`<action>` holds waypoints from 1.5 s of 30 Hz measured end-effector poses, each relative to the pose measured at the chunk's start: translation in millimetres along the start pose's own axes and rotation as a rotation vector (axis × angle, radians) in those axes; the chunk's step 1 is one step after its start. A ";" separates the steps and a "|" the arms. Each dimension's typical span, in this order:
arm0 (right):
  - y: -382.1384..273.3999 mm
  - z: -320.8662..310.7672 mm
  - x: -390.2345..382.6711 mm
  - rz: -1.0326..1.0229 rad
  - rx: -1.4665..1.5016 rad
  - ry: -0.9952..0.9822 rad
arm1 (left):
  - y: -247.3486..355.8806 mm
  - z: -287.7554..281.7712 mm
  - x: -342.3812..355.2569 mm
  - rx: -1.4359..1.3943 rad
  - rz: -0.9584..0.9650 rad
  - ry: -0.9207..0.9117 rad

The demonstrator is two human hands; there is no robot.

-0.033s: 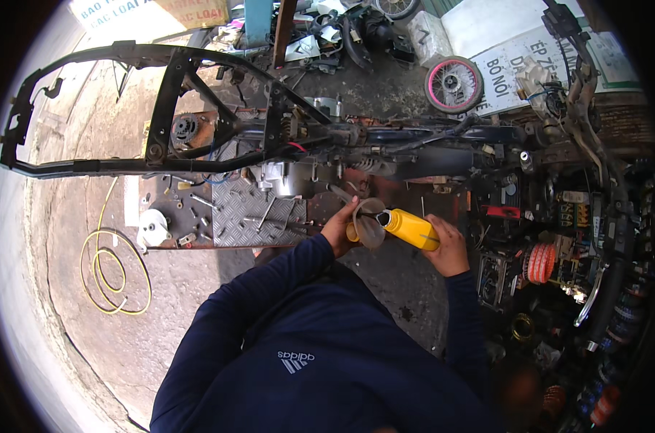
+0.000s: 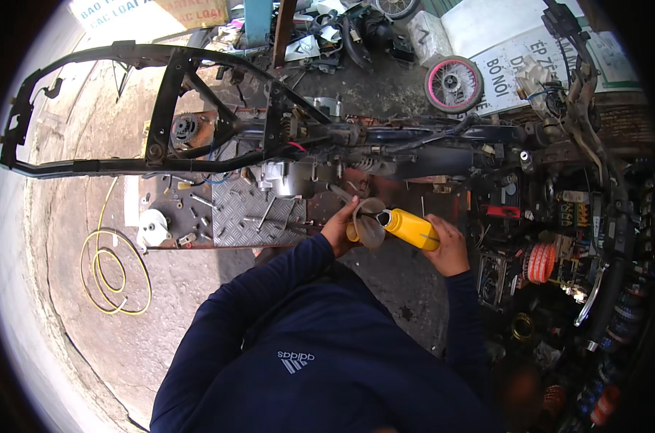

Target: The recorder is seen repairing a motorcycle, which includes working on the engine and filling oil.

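Note:
My left hand [image 2: 339, 229] is closed round a translucent funnel [image 2: 371, 230] with a yellow object beside or under it. The funnel's narrow end points up-left toward the engine's silver case [image 2: 284, 179]. My right hand [image 2: 448, 247] grips a yellow plastic bottle [image 2: 412, 229], tilted with its open mouth at the funnel; dark liquid shows inside the funnel. The engine sits in a black motorbike frame [image 2: 174, 97] lying across the view above a metal bench [image 2: 237, 206] with bolts and tools on its tread plate.
A coiled yellow hose [image 2: 145, 278] lies on the floor at left. A pink-rimmed wheel [image 2: 470, 84] rests by white boards at the back, near a pile of dark parts [image 2: 356, 36]. At right are crowded tool trays [image 2: 573, 206], an orange roll [image 2: 540, 263] and the bike's handlebar [image 2: 607, 209].

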State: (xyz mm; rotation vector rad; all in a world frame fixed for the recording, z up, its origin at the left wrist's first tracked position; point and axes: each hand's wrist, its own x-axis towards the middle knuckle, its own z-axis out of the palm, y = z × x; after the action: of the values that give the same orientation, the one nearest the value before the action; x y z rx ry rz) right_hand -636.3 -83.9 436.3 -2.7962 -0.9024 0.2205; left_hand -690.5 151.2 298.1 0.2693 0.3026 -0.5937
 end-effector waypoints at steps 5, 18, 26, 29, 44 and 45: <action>-1.7 -2.8 0.1 0.016 -0.003 -0.047 | -1.2 0.6 -0.1 0.005 -0.006 0.006; -3.1 -7.8 0.2 0.005 -0.024 -0.043 | -4.3 3.9 -3.0 0.009 0.010 0.011; -4.7 -8.8 -0.3 0.027 -0.031 -0.085 | -4.7 4.2 -2.6 -0.008 -0.005 0.001; -5.5 -9.1 -0.7 0.031 -0.027 -0.081 | -5.8 3.8 -2.5 -0.002 0.000 -0.011; -6.7 -9.5 -8.7 0.063 -0.054 -0.083 | -1.5 12.4 -10.4 0.028 -0.027 0.028; -6.8 -9.9 -9.1 0.048 -0.051 -0.042 | -1.6 12.4 -10.1 0.019 -0.024 0.020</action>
State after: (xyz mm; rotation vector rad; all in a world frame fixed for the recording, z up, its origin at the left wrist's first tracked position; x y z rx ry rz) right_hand -645.5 -85.3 448.2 -2.8733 -0.8625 0.2686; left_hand -697.0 150.8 312.9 0.2908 0.3202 -0.6182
